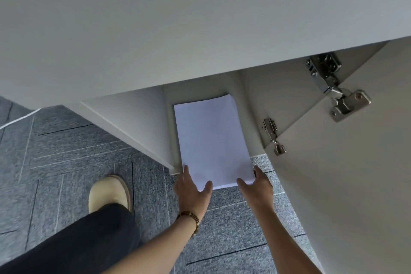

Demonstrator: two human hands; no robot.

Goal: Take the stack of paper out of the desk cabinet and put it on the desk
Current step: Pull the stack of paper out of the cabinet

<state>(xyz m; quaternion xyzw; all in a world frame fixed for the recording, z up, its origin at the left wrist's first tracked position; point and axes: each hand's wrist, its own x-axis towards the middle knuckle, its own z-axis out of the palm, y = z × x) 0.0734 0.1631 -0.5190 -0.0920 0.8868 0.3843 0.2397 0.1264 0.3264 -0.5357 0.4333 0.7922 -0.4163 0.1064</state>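
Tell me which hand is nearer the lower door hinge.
Right. The right hand grips the paper stack's near right corner, just below the lower door hinge; the left hand holds the stack's left corner, farther away.

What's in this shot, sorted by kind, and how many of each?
Hands: 2, the left hand and the right hand, both holding the paper's near edge
Stack of paper: 1
Metal hinges: 2, and
Shoe: 1
Bracelet: 1
Total: 7

grey carpet (66, 144), tan shoe (109, 193), beaded bracelet (191, 218)
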